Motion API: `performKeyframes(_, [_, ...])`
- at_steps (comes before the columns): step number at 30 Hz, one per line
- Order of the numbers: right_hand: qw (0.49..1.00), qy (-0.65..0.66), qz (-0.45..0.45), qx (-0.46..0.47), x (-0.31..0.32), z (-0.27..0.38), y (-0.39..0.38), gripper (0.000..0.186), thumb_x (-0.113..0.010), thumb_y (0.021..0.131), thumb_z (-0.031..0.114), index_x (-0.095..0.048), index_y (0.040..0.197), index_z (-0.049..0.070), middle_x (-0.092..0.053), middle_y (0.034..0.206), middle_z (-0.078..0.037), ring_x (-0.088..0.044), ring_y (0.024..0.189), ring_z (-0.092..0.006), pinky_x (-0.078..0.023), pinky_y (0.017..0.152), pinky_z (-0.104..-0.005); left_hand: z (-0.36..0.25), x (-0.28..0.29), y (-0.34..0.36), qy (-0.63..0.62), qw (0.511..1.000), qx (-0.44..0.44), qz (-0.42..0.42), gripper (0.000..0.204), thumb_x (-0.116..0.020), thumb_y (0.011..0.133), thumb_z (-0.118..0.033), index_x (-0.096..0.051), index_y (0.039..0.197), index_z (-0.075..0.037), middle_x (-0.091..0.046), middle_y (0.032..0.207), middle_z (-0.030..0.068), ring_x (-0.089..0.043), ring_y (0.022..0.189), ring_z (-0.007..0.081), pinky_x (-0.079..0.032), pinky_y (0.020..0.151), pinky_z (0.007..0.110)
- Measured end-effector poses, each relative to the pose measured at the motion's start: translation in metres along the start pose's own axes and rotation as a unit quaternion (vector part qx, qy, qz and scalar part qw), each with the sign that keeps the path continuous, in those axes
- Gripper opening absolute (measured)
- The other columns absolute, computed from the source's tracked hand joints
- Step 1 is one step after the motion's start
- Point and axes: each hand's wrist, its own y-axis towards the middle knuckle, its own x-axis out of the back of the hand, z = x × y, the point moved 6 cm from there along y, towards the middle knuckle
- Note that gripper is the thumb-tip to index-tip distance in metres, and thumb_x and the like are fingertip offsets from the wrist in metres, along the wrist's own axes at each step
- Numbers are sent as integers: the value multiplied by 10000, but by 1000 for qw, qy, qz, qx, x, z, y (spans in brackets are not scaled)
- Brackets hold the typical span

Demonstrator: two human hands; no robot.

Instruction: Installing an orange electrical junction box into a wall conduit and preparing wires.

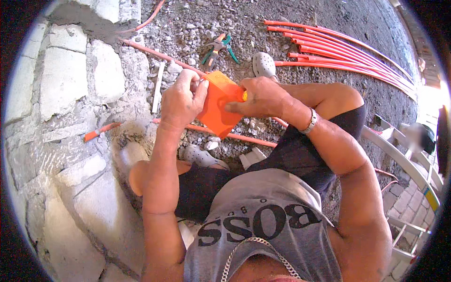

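Both of my hands hold an orange plastic electrical box (216,104) up in front of my crossed legs. Its flat, smooth face is toward me, and round marks show along its far edge. My left hand (182,98) pinches the box's left corner between thumb and fingers. From the other side, my right hand (263,97) grips it, thumb lying on the face and fingers mostly hidden. A small yellow-orange piece (244,96) shows beside the right fingers; I cannot tell whether it belongs to the box.
Pliers with green handles (229,47) lie on the gravel beyond my hands. Several orange conduits (338,54) are bundled at the far right. One conduit (249,139) crosses under the box. A block wall (66,77) rises on the left, with a conduit stub (101,132). A ladder (399,145) is at right.
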Motion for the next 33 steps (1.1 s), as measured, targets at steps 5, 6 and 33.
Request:
performKeyframes(5, [1000, -7, 10, -16, -1, -1, -1, 615, -648, 709, 570, -613, 803, -36, -631, 737, -259, -637, 741, -402, -487, 710, -464, 5, -6, 1, 82, 996, -6, 33, 213, -552, 894, -248, -530, 799, -59, -595, 652, 155, -603, 626, 379, -473, 547, 445])
performKeyframes(6, [1000, -3, 7, -9, 0, 0, 0, 613, -648, 709, 569, -614, 803, -36, -630, 734, -260, -637, 738, -402, -487, 711, -463, 8, -7, 1, 139, 989, 6, 48, 202, -570, 880, -230, -520, 779, -62, -607, 649, 134, -611, 606, 355, -474, 524, 437])
performKeyframes(33, [999, -23, 12, -19, -11, -8, 3, 656, -627, 701, 613, -625, 790, -37, -632, 742, -263, -637, 754, -409, -494, 725, -462, 6, -7, 0, 160, 986, 7, 41, 230, -492, 929, -302, -579, 868, -97, -596, 697, 169, -594, 643, 409, -467, 563, 489])
